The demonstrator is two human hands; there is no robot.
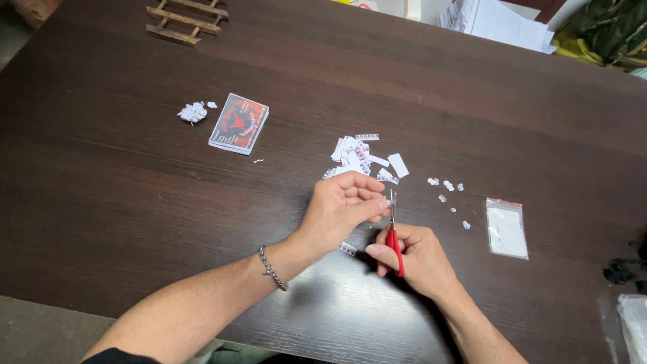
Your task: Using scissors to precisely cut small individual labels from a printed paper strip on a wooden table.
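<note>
Scissors (393, 236) with red handles, held upright in the right hand (421, 259), whose fingers are closed about the handles; the blades point away from the person and meet a small paper piece (385, 202) pinched between thumb and fingertips of the left hand (340, 205). Whether the blades are parted or closed cannot be told at this size. The pinching fingertips lie just beside the blades, so a cut taken too close could nick them, and so small a piece could twist or slip from the pinch and be cut askew. Below the left hand lies one cut strip (348, 249). Just beyond the grip sits a heap of paper cuttings (360, 158); to its right lie scattered tiny cut-outs (448, 189), light enough to be brushed off by a sleeve or wrist. Farther right is a small clear bag (507, 228); farther left, a printed card stack (238, 123) and a crumpled paper ball (193, 112) on the dark wooden table (121, 202).
</note>
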